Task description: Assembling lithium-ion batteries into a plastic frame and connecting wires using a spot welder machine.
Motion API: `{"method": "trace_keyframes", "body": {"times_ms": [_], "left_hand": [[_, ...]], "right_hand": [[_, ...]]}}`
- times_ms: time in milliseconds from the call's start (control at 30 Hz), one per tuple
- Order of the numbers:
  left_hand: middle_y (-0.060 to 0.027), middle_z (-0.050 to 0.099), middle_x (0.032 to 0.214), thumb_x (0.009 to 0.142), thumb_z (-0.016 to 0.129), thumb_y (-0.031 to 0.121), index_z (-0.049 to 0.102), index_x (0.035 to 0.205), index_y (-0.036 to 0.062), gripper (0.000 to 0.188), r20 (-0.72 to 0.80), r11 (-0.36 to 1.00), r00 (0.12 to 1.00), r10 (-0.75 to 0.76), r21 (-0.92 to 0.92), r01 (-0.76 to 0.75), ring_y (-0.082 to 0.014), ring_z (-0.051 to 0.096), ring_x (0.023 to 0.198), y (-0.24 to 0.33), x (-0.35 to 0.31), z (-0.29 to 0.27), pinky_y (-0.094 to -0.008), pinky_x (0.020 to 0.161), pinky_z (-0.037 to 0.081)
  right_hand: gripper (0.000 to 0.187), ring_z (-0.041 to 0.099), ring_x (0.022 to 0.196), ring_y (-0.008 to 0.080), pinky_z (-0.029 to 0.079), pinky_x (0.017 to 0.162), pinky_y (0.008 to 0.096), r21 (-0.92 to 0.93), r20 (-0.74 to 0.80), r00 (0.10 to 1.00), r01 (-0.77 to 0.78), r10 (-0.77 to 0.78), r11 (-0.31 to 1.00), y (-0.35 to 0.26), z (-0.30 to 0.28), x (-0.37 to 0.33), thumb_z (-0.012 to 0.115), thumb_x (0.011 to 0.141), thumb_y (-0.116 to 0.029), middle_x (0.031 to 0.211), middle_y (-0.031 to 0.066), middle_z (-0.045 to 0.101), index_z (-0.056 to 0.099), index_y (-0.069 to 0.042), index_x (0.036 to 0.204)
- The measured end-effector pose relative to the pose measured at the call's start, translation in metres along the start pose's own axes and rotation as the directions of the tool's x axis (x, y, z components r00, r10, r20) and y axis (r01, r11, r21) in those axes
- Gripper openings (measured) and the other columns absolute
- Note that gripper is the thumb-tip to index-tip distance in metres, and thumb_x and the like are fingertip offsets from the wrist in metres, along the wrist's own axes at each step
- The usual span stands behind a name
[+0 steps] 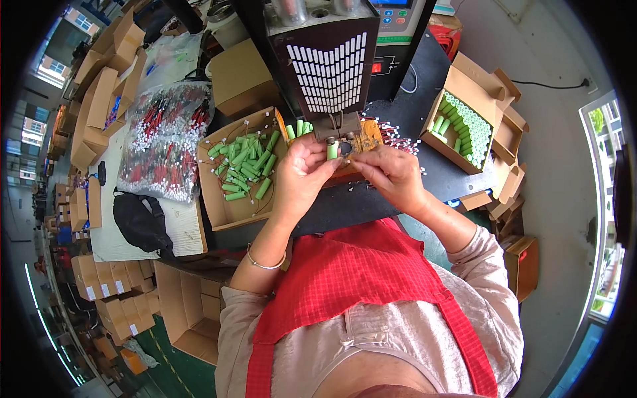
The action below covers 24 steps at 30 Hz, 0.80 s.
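Below the electrodes of a dark bench machine [325, 124], probably a spot welder, my left hand [298, 176] holds a green cylindrical battery cell [332, 152] upright between thumb and fingers. My right hand [398, 174] is closed in a pinch just right of the cell. Whatever small piece lies at its fingertips is too small to name. Behind my left fingers stand a few more green cells [300, 127]. An orange-brown work block [369, 134] sits under the machine head, partly hidden by my hands.
At left, a cardboard box [222, 217] holds loose green cells with wires. Beyond it lies a clear bag of red-and-black leads with white connectors [162, 142], near a black pouch [141, 220]. Another box [438, 138] of packed cells stands right. White-tipped leads [401, 141] lie beside the block.
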<state>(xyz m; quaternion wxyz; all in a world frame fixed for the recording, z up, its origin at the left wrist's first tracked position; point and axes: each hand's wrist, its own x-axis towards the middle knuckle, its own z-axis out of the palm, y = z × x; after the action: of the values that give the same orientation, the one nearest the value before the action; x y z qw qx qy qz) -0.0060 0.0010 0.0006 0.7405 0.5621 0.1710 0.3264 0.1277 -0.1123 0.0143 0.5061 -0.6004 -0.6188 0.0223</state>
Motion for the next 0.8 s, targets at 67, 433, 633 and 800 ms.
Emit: {"method": "trace_keyframes", "body": {"times_ms": [67,433,633,800], "left_hand": [[-0.0091,0.064,0.093,0.079,0.061,-0.002,0.056,0.101,-0.003,0.023,-0.066,0.995,0.998,0.011,0.103,-0.005,-0.0137,0.062,0.085,-0.008,0.002,-0.003,-0.0238,0.077,0.048],[-0.0132,0.062,0.086,0.072,0.064,0.0,0.063,0.092,-0.0001,0.02,0.045,0.693,0.948,0.316,0.671,-0.263,-0.028,0.06,0.078,-0.007,0.009,0.001,-0.0323,0.069,0.047],[-0.013,0.061,0.086,0.073,0.061,0.002,0.063,0.089,0.0014,0.016,0.074,0.636,0.943,0.323,0.722,-0.274,-0.0301,0.059,0.08,-0.006,0.01,0.004,-0.0345,0.07,0.046],[-0.0122,0.061,0.082,0.074,0.063,0.006,0.063,0.086,0.0016,0.013,0.035,0.63,0.951,0.307,0.742,-0.231,-0.0283,0.059,0.075,-0.017,0.008,-0.005,-0.0338,0.065,0.046]], "right_hand": [[0.011,0.058,0.056,0.0146,0.046,0.051,0.0261,0.118,0.021,0.969,-0.246,0.245,0.962,0.003,0.007,-0.002,0.064,0.079,-0.008,0.068,0.0072,0.06,0.064,0.0,0.087],[0.018,0.048,0.053,0.0035,0.04,0.047,0.0191,0.304,0.13,0.824,-0.563,0.552,0.768,0.008,0.016,0.004,0.06,0.086,-0.016,0.065,-0.0011,0.057,0.062,0.002,0.091],[0.017,0.05,0.055,0.0044,0.041,0.048,0.0202,0.276,0.082,0.851,-0.52,0.519,0.809,0.007,0.014,0.005,0.061,0.084,-0.013,0.067,0.0004,0.058,0.062,0.003,0.09],[0.015,0.054,0.064,0.0065,0.046,0.057,0.0221,0.289,0.05,0.892,-0.443,0.449,0.849,0.006,0.019,0.006,0.06,0.083,-0.011,0.07,0.003,0.061,0.063,0.003,0.087]]}}
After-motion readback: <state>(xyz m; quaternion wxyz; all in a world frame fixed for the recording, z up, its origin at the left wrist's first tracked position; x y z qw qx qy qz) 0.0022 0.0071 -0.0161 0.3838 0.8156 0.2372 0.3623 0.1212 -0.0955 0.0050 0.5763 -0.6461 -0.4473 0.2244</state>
